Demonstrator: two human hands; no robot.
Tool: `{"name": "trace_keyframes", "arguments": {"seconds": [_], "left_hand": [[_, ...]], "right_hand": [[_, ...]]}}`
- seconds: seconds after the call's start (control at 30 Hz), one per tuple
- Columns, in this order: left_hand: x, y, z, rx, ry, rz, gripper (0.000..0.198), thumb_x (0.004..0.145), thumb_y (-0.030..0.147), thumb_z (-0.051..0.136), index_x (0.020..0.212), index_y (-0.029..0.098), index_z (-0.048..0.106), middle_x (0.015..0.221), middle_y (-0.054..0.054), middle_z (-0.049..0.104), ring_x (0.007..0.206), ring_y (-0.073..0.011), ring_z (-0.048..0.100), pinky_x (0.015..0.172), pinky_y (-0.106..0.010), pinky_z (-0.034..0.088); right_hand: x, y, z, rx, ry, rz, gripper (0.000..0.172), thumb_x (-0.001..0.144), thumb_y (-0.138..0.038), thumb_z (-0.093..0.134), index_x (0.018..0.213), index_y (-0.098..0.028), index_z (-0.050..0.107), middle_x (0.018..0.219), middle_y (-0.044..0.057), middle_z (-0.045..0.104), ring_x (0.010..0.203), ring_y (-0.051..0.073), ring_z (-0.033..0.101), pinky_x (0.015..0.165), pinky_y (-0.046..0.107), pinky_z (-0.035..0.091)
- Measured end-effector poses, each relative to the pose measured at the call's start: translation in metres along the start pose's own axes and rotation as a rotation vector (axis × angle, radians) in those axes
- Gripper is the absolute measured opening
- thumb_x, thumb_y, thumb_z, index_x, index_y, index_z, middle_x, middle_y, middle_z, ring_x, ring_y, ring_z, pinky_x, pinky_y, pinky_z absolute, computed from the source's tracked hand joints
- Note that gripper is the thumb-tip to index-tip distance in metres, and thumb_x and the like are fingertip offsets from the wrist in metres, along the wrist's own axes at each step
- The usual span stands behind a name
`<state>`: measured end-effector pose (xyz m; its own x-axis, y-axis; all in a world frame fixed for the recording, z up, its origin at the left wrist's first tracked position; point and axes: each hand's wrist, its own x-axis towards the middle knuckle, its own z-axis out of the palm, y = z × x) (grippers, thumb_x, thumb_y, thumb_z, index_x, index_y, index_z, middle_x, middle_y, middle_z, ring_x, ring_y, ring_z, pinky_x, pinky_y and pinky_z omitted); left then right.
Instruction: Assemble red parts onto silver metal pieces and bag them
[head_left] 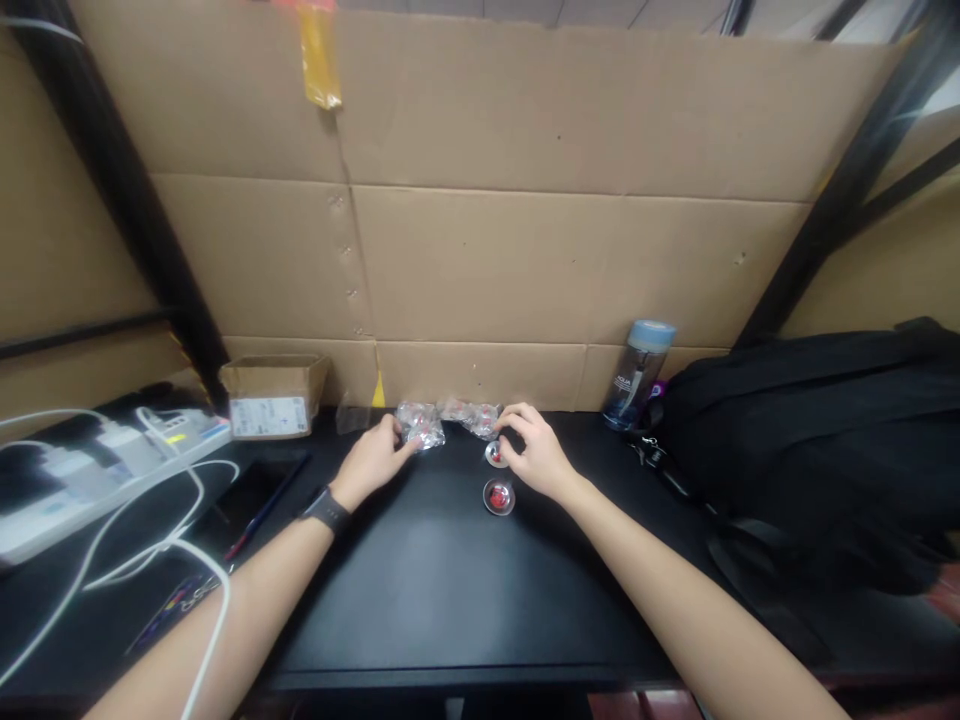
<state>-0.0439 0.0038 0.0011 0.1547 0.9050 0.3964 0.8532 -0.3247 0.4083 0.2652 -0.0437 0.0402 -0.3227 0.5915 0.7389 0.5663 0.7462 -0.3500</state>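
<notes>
My left hand [373, 462] is curled at the left edge of a shiny clear plastic packet [423, 428] with red bits inside, thumb and fingers gripping it. Beyond it and to the right lie further crinkled clear packets [484, 420]. Over these reaches my right hand [538, 452], its fingers bent and apart. The thumb of that hand is at the right edge of a small round piece with a red centre [494, 455], partly covering it. A second round, clear-rimmed piece with a red centre [499, 497] lies nearer on the black tabletop [450, 590].
At left are a white power strip [112, 480] with cables, a dark tablet-like slab [259, 495] and a small cardboard box [276, 395]. A water bottle [639, 375] and a black backpack [810, 450] stand at right. Cardboard [480, 260] walls the back.
</notes>
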Motion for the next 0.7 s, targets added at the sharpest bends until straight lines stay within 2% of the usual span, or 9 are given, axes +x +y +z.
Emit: {"name": "trace_keyframes", "arguments": {"seconds": [0.13,0.27,0.37,0.47,0.57,0.7], "left_hand": [[0.001,-0.007,0.018,-0.122,-0.015,-0.004,0.031,0.084,0.039,0.067,0.104,0.022,0.050,0.092,-0.007,0.074,0.084,-0.0250,0.072,0.075,-0.032,0.049],[0.002,-0.016,0.018,-0.275,-0.008,-0.053,0.038,0.079,0.029,0.069,0.110,0.023,0.049,0.083,0.000,0.073,0.074,-0.0200,0.071,0.073,-0.030,0.050],[0.002,-0.017,0.015,-0.437,-0.011,-0.021,0.048,0.077,0.029,0.072,0.119,0.023,0.049,0.084,0.001,0.073,0.076,-0.0185,0.071,0.079,-0.032,0.053],[0.002,-0.008,0.012,-0.685,0.005,-0.036,0.056,0.076,0.034,0.077,0.123,0.022,0.048,0.085,-0.001,0.075,0.080,-0.0196,0.074,0.085,-0.035,0.054],[-0.001,0.009,0.006,-0.902,0.015,-0.111,0.058,0.074,0.036,0.080,0.120,0.020,0.049,0.085,-0.004,0.076,0.080,-0.0203,0.075,0.083,-0.035,0.056],[-0.010,0.036,-0.001,-0.931,0.044,-0.033,0.046,0.077,0.031,0.079,0.114,0.019,0.053,0.078,-0.001,0.074,0.073,-0.0166,0.071,0.078,-0.030,0.054]], "right_hand": [[-0.001,-0.001,0.002,-0.004,-0.025,-0.004,0.021,0.085,-0.007,0.058,0.098,-0.022,0.066,0.106,0.008,0.062,0.106,0.024,0.060,0.096,0.039,0.049],[-0.002,-0.001,0.003,0.003,-0.045,-0.011,0.022,0.084,-0.007,0.058,0.098,-0.022,0.067,0.106,0.008,0.062,0.105,0.023,0.060,0.096,0.039,0.049],[-0.002,-0.001,0.002,0.014,-0.065,-0.007,0.022,0.084,-0.007,0.057,0.098,-0.022,0.066,0.107,0.008,0.062,0.106,0.023,0.061,0.097,0.039,0.049],[-0.002,-0.002,0.003,0.029,-0.101,0.010,0.023,0.083,-0.006,0.058,0.099,-0.021,0.066,0.108,0.008,0.062,0.106,0.023,0.061,0.097,0.038,0.049],[-0.004,-0.005,0.007,0.053,-0.142,0.021,0.021,0.084,-0.009,0.060,0.100,-0.021,0.066,0.108,0.008,0.063,0.105,0.022,0.062,0.097,0.038,0.050],[-0.009,-0.018,0.017,0.073,-0.217,0.043,0.021,0.087,-0.020,0.067,0.108,-0.022,0.065,0.111,0.008,0.065,0.107,0.023,0.062,0.097,0.038,0.050]]}}
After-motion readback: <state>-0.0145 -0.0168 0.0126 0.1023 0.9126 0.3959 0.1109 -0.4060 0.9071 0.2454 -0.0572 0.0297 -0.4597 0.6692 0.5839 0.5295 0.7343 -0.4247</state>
